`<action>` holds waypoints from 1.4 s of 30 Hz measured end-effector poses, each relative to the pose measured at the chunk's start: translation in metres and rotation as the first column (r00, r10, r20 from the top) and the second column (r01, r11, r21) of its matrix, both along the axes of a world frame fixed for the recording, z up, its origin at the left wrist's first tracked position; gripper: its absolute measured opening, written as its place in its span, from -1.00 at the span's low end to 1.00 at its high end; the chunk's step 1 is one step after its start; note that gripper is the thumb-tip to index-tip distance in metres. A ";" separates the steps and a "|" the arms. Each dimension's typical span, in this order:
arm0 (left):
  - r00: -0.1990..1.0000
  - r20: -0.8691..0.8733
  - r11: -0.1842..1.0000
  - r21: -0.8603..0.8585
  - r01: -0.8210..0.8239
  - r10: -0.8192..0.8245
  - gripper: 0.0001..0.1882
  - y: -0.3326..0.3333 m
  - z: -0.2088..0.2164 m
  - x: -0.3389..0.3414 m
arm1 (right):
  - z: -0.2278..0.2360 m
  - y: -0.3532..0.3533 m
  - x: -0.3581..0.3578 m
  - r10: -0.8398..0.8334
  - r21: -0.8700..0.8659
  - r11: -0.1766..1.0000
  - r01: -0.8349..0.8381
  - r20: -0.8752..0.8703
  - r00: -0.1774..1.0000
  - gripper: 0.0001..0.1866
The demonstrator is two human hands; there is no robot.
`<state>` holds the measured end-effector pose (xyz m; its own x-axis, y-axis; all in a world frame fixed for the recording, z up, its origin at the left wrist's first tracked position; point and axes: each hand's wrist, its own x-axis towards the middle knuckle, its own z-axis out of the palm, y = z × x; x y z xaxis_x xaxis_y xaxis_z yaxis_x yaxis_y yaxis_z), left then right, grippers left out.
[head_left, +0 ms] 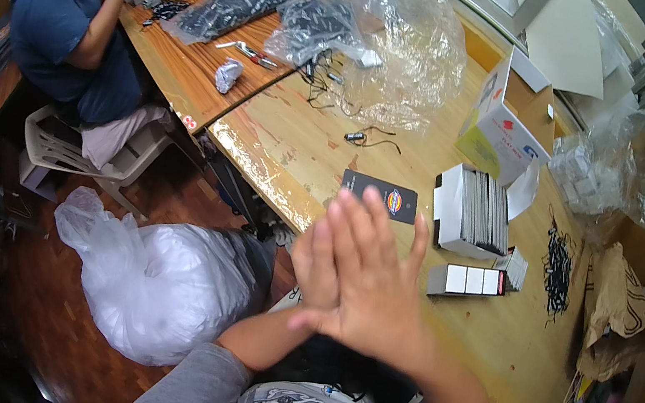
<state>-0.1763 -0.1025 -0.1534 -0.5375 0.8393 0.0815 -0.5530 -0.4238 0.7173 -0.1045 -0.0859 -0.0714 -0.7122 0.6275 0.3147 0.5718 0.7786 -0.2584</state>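
My left hand and my right hand are pressed against each other in front of me, above the table's near edge. The fingers of both are stretched out, and the right hand hides part of the left. Nothing shows between them. Just beyond the fingertips a black hang tag with a coloured emblem lies on the table, partly covered by my fingers. Farther back lies a small black tag on a looped cord. Right of my hands stand an open white box packed with cards and a row of small white boxes.
A carton stands at the back right; black cords lie at the right. Filled plastic bags, crumpled clear plastic and red-handled pliers lie farther back. A co-worker sits left. A white sack is on the floor.
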 end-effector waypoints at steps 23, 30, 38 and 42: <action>-0.006 -0.931 0.856 0.337 -0.393 0.364 -0.93 0.225 0.010 -0.111 | -0.040 0.267 -0.089 -0.454 -0.043 0.878 0.477 0.239 0.858 -0.78; 0.020 -0.909 0.847 0.379 -0.373 0.416 -0.93 0.234 0.008 -0.117 | -0.056 0.283 -0.111 -0.396 -0.071 0.857 0.511 0.544 0.740 -0.67; -0.191 -0.947 0.844 0.317 -0.433 0.258 -0.78 0.237 -0.012 -0.125 | 0.047 0.259 -0.038 0.272 -0.742 0.597 -0.307 -0.173 0.947 -0.65; -0.168 -0.977 0.869 0.195 -0.455 0.130 -0.75 0.238 -0.016 -0.124 | 0.064 0.256 0.009 0.270 -0.859 0.493 -0.141 -0.003 0.963 -0.70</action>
